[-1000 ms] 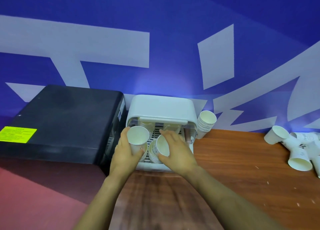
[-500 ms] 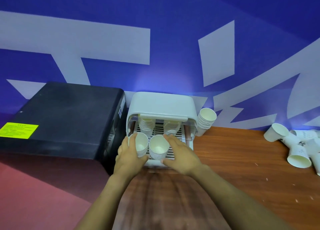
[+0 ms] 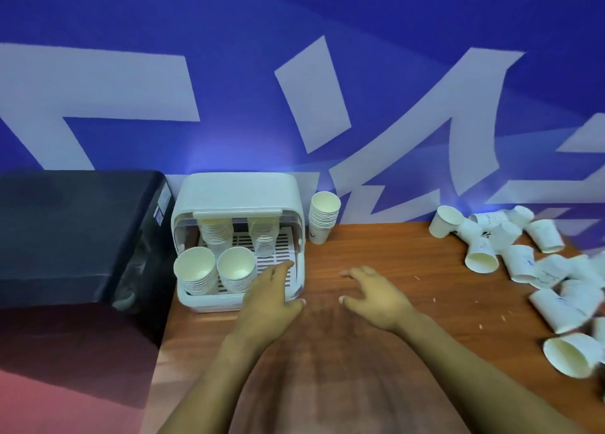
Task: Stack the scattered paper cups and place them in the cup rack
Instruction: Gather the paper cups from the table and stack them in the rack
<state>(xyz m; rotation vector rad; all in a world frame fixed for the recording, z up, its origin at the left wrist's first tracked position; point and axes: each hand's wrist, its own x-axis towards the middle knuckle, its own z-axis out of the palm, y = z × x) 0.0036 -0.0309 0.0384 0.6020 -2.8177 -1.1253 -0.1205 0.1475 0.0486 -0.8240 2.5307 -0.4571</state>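
The white cup rack [image 3: 235, 191] stands on the wooden table against the blue wall with its front open. On its slatted tray stand two front stacks of white paper cups, one on the left [image 3: 195, 270] and one beside it [image 3: 236, 269], with two more stacks behind them [image 3: 216, 234]. My left hand [image 3: 271, 298] hovers empty over the rack's front right corner, fingers relaxed. My right hand [image 3: 373, 294] is spread above the table to the right of the rack and holds nothing.
A cup stack [image 3: 323, 216] leans by the rack's right side. Several loose cups [image 3: 517, 257] lie scattered at the table's right edge. A black box-shaped machine [image 3: 72, 227] stands left of the rack. The wooden table [image 3: 409, 263] lies bare between rack and loose cups.
Both hands let go of the two front stacks, which now stand on the rack's tray. The hands have pulled back and moved right; the view has shifted right too.
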